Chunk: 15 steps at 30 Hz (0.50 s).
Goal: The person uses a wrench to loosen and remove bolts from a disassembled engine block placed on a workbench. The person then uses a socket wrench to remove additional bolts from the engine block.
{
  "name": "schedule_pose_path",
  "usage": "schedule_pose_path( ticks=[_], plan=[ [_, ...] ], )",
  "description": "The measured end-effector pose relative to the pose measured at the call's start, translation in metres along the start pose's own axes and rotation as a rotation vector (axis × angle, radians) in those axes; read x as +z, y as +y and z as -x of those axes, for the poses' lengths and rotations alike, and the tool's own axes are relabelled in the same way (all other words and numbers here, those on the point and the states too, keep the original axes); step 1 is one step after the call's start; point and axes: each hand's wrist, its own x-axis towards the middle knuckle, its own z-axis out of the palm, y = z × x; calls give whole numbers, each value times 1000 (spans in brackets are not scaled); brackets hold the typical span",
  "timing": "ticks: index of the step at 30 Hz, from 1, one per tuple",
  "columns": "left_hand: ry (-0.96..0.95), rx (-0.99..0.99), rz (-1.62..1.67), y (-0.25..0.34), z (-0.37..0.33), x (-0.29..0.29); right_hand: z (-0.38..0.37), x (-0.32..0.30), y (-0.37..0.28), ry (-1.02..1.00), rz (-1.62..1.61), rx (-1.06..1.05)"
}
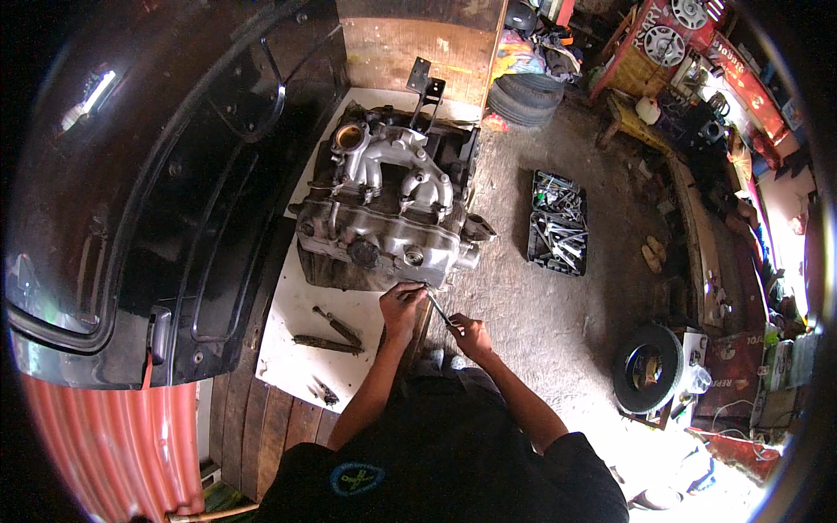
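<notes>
A grey metal engine (384, 235) rests on a white board, with a curved intake manifold (392, 161) on top. At its near lower edge is my left hand (404, 307), fingers closed in a pinch around the far end of a slim metal hand tool (438, 308). The tool looks like a wrench or ratchet, but its head is hidden by the fingers and the engine's edge. My right hand (471, 337) is wrapped round the near end, to the right of and below the left. Whether the tool sits on a bolt, I cannot tell.
Several slender dark parts (327, 344) and small dark pieces (324, 392) lie on the white board (283, 314). A black car panel (174, 200) stands left. On the floor at right are a tray of wrenches and sockets (558, 225) and tyres (648, 370).
</notes>
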Motion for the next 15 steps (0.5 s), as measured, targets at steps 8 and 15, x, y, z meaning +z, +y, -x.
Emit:
schedule_pose_path(
  ticks=[8,15],
  plan=[
    [61,106,-127,2,3,6,-4,6,5,13,8,0],
    [56,173,-175,1,2,6,0,-1,-6,-35,72,41]
  ],
)
